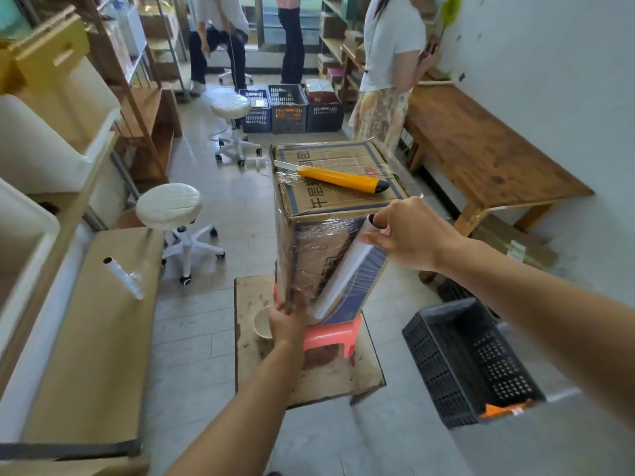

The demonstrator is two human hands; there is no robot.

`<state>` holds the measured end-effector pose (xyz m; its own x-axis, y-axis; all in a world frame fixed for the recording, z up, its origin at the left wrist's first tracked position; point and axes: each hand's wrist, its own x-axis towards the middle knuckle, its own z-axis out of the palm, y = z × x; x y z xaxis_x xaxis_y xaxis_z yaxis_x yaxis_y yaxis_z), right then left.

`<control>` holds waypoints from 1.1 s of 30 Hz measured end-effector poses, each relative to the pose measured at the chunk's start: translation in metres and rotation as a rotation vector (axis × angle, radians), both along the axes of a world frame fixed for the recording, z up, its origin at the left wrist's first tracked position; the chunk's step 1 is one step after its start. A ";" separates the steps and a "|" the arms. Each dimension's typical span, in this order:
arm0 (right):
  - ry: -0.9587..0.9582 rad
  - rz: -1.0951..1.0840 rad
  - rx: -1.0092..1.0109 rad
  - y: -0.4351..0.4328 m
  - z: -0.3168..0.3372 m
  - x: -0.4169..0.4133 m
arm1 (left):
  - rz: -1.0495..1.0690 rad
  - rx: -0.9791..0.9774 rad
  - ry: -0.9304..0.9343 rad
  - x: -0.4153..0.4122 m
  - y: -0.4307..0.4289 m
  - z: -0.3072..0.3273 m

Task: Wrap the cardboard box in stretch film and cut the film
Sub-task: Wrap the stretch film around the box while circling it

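Cardboard box (330, 201), base hidden; right hand (412, 235) clamped on film roll (347, 269), left hand's (287, 324) grip unclear.

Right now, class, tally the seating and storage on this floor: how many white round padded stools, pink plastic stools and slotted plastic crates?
White round padded stools: 2
Pink plastic stool: 1
Slotted plastic crates: 4
Total: 7

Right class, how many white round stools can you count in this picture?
2. The near stool stands left of the cardboard box; the far stool stands before the crates. More may be hidden.
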<state>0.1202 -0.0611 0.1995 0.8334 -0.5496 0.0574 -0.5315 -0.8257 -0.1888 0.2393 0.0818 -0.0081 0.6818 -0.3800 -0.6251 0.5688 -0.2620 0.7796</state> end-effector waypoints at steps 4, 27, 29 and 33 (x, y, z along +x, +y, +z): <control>0.003 0.024 -0.016 0.001 0.000 -0.001 | -0.054 -0.062 0.436 -0.021 -0.004 -0.023; 0.057 0.108 0.003 -0.005 0.008 -0.011 | 0.078 -0.588 0.929 -0.061 -0.035 -0.065; 0.055 0.110 -0.015 -0.007 0.011 -0.010 | 0.081 -0.597 0.948 -0.064 -0.040 -0.062; 0.064 0.106 -0.017 -0.008 0.014 -0.009 | 0.076 -0.609 0.980 -0.066 -0.047 -0.057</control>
